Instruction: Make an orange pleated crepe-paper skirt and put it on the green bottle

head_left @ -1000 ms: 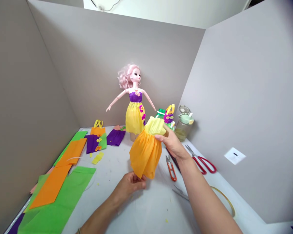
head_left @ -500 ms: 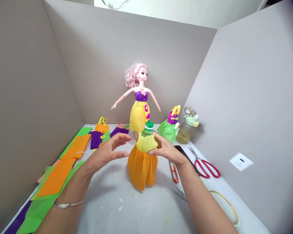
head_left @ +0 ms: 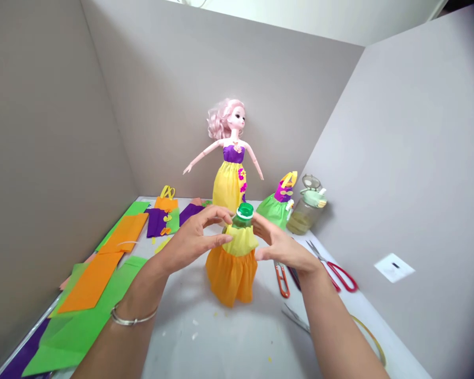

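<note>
**Craft lot: dressed green-capped plastic bottle (head_left: 243, 220) on the counter (head_left: 221, 337)**

Main item: the bottle stands upright mid-counter, its neck and cap showing above a crepe-paper dress (head_left: 232, 271) with a yellow bodice and gathered orange skirt.

Hands: the left hand (head_left: 193, 237) and right hand (head_left: 280, 250) are cupped on either side of the bodice, fingers spread and curved. They are not pressed together, and no pinch shows. Whether they grip or merely touch the dress cannot be told. A metal bangle (head_left: 134, 319) circles the left wrist.

Far centre: a pink-haired doll (head_left: 233, 158) in a purple and yellow dress, standing just behind the bottle.

Far right: a green, purple and yellow paper dress (head_left: 272, 210) beside a glass jar with a green lid (head_left: 306, 213).

Right: orange thread snips (head_left: 282, 280) and red-handled scissors (head_left: 337, 277), near the right hand.

Left: sheets of orange crepe paper (head_left: 92, 281) and green crepe paper (head_left: 82, 326), with purple, orange and green paper garment pieces (head_left: 161, 221) farther back.
</note>
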Demonstrator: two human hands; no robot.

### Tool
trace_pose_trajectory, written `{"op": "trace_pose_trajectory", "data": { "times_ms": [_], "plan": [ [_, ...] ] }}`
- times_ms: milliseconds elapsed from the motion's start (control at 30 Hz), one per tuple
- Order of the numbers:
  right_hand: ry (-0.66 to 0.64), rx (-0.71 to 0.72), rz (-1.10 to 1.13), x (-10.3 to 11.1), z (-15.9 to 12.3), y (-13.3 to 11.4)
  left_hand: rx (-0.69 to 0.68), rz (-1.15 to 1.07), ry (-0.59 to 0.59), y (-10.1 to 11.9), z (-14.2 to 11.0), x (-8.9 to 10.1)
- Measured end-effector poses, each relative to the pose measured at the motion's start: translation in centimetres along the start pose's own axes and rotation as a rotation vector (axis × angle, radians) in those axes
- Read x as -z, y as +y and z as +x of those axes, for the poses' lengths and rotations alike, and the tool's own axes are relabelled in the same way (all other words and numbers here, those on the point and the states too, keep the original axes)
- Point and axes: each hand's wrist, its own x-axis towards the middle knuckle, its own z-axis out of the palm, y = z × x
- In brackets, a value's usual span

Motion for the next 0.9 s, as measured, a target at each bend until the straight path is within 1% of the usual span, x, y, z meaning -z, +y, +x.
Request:
{"op": "trace_pose_trajectory", "data": {
  "times_ms": [100,200,333,400,467,633,767,900],
  "plan": [
    [0.157,0.072,-0.029,-0.6,-0.4,-1.2,-0.012,0.039,-0.025,0.5,-0.3,-0.4],
    [0.314,0.109,-0.112,-1.5,-0.6,-2.4,-0.016,0.043,-0.038,0.8,-0.4,-1.0],
    [0.427,0.121,-0.234,-2.3,-0.8,-3.0,0.020,-0.007,-0.051,1.0,-0.3,-1.4],
    [0.458,0.124,-0.249,-2.3,-0.8,-3.0,0.038,-0.051,-0.060,0.9,-0.3,-1.3],
    [0.479,0.131,-0.219,-2.0,-0.9,-2.9,0.043,-0.082,-0.068,0.7,-0.3,-0.8],
    [0.486,0.168,-0.033,-1.3,-1.1,-3.2,0.055,-0.036,-0.056,0.1,-0.4,0.2],
    [0.497,0.189,0.073,-1.0,-1.2,-3.6,0.061,-0.079,-0.074,0.1,-0.5,0.3],
    [0.490,0.189,0.117,-1.0,-1.2,-3.6,0.065,-0.022,-0.125,0.5,-0.6,0.0]
  ]
}}
